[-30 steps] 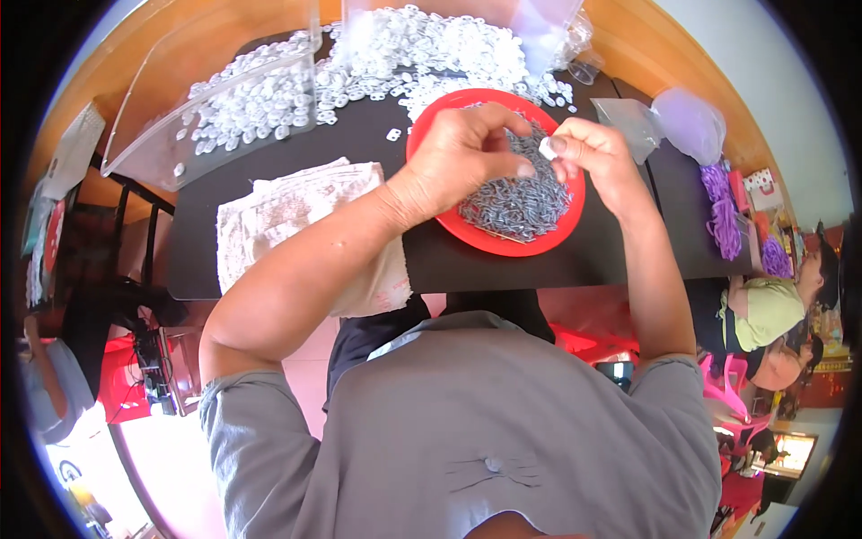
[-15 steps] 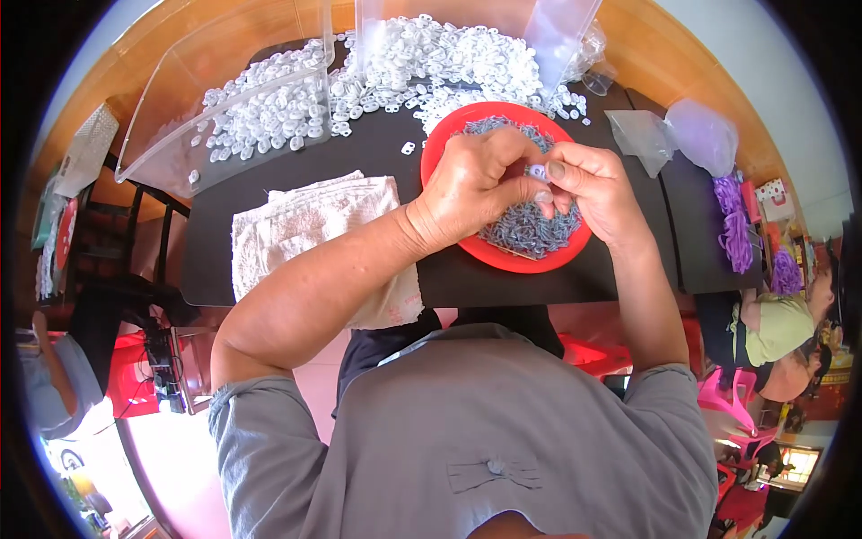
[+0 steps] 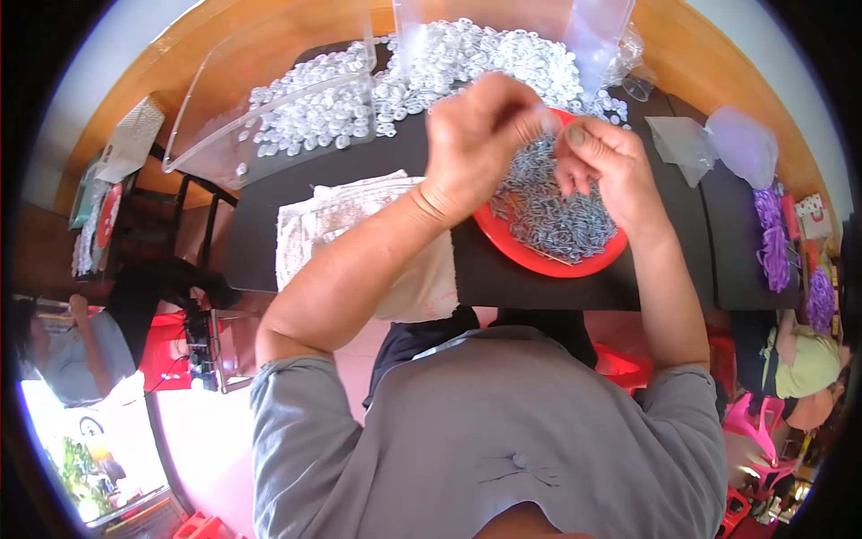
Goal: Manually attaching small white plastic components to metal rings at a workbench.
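- While both hands are raised over the red plate (image 3: 549, 264), the surface (image 3: 292, 177) lies dark beneath
- Left hand (image 3: 478, 135): above the plate's left side, fingers bent toward the other hand; fingertips blurred, so cannot tell whether its grip holds anything
- Right hand (image 3: 614, 169): above the plate's right side, thumb and fingers bent close together, grip narrow; cannot tell whether something is pinched there
- Fingertips of the two hands near each other; blur hides whether they touch
- Plate stands right of the middle, near the near edge of the surface, heaped with small grey pieces (image 3: 561, 220), metallic in look; thin tan stick (image 3: 557, 259) by its near rim
- White pieces (image 3: 503, 56): small, rounded, in a broad heap along the far edge, behind the plate
- Clear bin (image 3: 211, 110): far left corner, more white pieces showing through its wall
- Pale cloth (image 3: 310, 234): folded, left of the plate, hanging over the near edge; left forearm crosses above it
- Clear bag (image 3: 681, 148) and purple-tinted bag (image 3: 743, 148) side by side toward the right edge; purple cord (image 3: 772, 241) bundled nearer the near right corner
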Demonstrator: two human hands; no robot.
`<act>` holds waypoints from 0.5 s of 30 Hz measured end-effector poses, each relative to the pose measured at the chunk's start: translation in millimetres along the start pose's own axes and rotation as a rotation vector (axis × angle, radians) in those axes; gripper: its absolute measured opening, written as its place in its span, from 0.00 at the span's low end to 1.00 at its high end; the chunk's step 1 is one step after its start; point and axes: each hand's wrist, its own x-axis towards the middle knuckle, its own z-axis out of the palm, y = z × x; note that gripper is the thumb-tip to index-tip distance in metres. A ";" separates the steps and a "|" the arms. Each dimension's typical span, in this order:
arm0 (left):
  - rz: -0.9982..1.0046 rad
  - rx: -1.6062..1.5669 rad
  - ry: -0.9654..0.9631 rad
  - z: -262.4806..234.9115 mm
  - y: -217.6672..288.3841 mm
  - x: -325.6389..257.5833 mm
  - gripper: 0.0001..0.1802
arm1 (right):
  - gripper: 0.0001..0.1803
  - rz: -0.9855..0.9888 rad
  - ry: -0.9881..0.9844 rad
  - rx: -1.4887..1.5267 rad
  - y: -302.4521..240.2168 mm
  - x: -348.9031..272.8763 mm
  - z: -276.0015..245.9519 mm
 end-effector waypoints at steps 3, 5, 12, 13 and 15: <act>-0.028 -0.117 0.351 -35.6 14.2 30.2 0.07 | 0.14 0.001 0.040 -0.140 4.2 10.7 -6.2; 0.166 -0.047 0.547 -68.4 14.1 52.6 0.06 | 0.12 -0.010 0.055 -0.338 8.4 13.3 -2.2; 0.299 0.481 0.611 -111.6 0.8 72.8 0.05 | 0.07 -0.142 0.118 -0.519 31.8 16.9 -14.2; 0.297 0.476 0.602 -101.8 6.3 63.7 0.05 | 0.07 -0.224 0.161 -0.584 32.7 14.6 -17.4; 0.239 0.322 0.392 -73.9 16.4 44.4 0.04 | 0.07 -0.274 0.202 -0.618 31.3 13.6 -24.6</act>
